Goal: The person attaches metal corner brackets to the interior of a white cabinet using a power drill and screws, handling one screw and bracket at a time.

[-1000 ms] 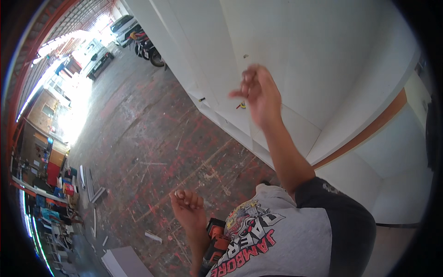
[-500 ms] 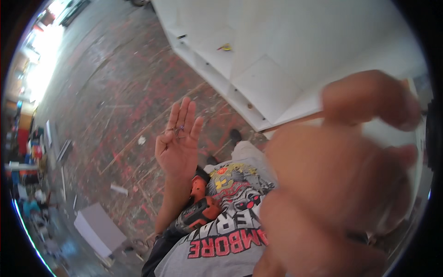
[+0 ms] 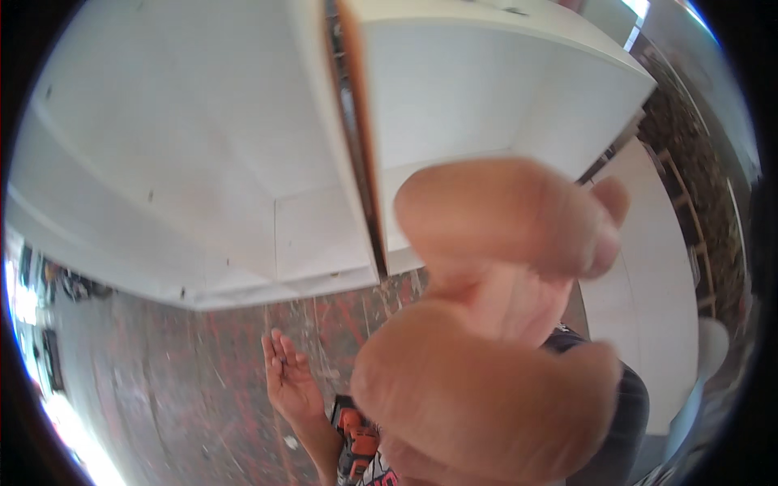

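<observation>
My right hand (image 3: 494, 324) is raised very close to the view, large and blurred. Its thumb and curled index finger stand apart, with nothing visible between them. Lower down, my left hand (image 3: 293, 389) is held palm up with its fingers slightly bent. Small dark screws (image 3: 283, 361) lie across its fingers; their exact shape is hard to make out now. An orange and black cordless power tool (image 3: 356, 441) hangs at my waist beside the left forearm, touched by neither hand.
A large white cabinet carcass (image 3: 316, 235) spans the upper left. Beside it, past a narrow gap, stands a second white carcass (image 3: 454, 97). A long white panel (image 3: 636, 283) is on the right. The worn floor (image 3: 186, 381) has red stains.
The view has swung right, bringing the second carcass and white panel into sight. My right hand remains raised close by, its thumb and finger now apart. The left stays palm up.
</observation>
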A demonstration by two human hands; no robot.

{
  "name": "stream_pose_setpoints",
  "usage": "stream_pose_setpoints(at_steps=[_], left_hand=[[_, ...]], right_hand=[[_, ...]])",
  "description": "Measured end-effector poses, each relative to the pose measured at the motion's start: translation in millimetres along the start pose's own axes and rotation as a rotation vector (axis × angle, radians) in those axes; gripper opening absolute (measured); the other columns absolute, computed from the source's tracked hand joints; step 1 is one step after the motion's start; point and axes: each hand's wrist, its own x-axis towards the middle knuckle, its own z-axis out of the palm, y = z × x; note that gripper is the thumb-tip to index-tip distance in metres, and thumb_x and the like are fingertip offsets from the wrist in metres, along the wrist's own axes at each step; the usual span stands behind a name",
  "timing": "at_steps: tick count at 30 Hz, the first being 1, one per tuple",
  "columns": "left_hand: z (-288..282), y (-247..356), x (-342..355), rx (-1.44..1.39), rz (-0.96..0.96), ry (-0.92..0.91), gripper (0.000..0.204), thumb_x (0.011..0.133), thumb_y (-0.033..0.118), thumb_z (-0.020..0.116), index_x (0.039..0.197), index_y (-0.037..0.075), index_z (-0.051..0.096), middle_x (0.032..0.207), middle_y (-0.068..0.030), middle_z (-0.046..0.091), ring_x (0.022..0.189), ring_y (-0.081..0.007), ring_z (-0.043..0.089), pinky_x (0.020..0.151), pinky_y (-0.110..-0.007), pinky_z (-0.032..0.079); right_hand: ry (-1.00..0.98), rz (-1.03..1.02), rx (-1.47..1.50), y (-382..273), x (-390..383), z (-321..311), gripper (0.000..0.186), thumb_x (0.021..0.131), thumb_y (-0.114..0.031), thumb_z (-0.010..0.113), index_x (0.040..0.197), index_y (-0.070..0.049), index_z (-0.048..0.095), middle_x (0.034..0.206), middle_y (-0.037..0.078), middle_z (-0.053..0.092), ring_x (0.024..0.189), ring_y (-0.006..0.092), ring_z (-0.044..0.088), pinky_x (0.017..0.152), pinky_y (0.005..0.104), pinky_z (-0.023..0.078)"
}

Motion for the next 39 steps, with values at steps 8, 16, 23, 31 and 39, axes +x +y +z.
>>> stream_pose_setpoints(at_steps=[8,16,23,31,39], left_hand=[[33,-19,42,0.221,-0.208,-0.006,0.028,0.101,0.006,0.047,0.128,0.002,0.054,0.136,-0.0209,0.06,0.11,-0.0232,0.07,0.07,-0.034,0.062],[70,-28,83,0.352,-0.435,0.06,0.026,0.107,0.019,0.047,0.125,0.004,0.057,0.093,-0.0092,0.068,0.062,-0.0138,0.063,0.045,-0.027,0.048],[101,-77,108,0.215,-0.693,-0.08,0.018,0.099,0.018,0.051,0.111,0.006,0.058,0.075,-0.0014,0.05,0.051,-0.0083,0.035,0.042,-0.023,0.028],[133,-96,115,0.21,-0.662,-0.077,0.029,0.092,0.019,0.052,0.116,0.005,0.061,0.091,-0.0058,0.058,0.063,-0.013,0.045,0.047,-0.023,0.032],[148,-102,107,-0.055,-0.687,-0.156,0.06,0.092,0.019,0.038,0.146,-0.005,0.042,0.139,-0.0213,0.057,0.121,-0.0293,0.061,0.069,-0.037,0.056]], right_hand=[[0.307,-0.274,-1.433,-113,41,-40,0.019,0.103,-0.026,0.049,0.115,-0.011,0.051,0.09,0.009,0.055,0.08,0.0226,0.055,0.08,0.0408,0.05],[0.397,0.871,-2.815,-286,157,-150,0.027,0.097,-0.016,0.05,0.111,-0.007,0.071,0.103,0.01,0.072,0.087,0.0213,0.065,0.08,0.036,0.051],[0.169,1.605,-2.434,-304,215,-175,0.034,0.086,-0.022,0.061,0.116,-0.009,0.071,0.104,0.008,0.074,0.085,0.022,0.067,0.076,0.0365,0.053],[-0.024,1.387,-2.339,-315,210,-200,0.028,0.083,-0.019,0.07,0.107,-0.004,0.073,0.103,0.01,0.074,0.086,0.0228,0.068,0.076,0.0361,0.054],[0.098,0.518,-2.259,-251,113,-100,0.017,0.083,-0.005,0.071,0.1,-0.003,0.07,0.09,0.006,0.071,0.084,0.0167,0.069,0.071,0.0296,0.055]])
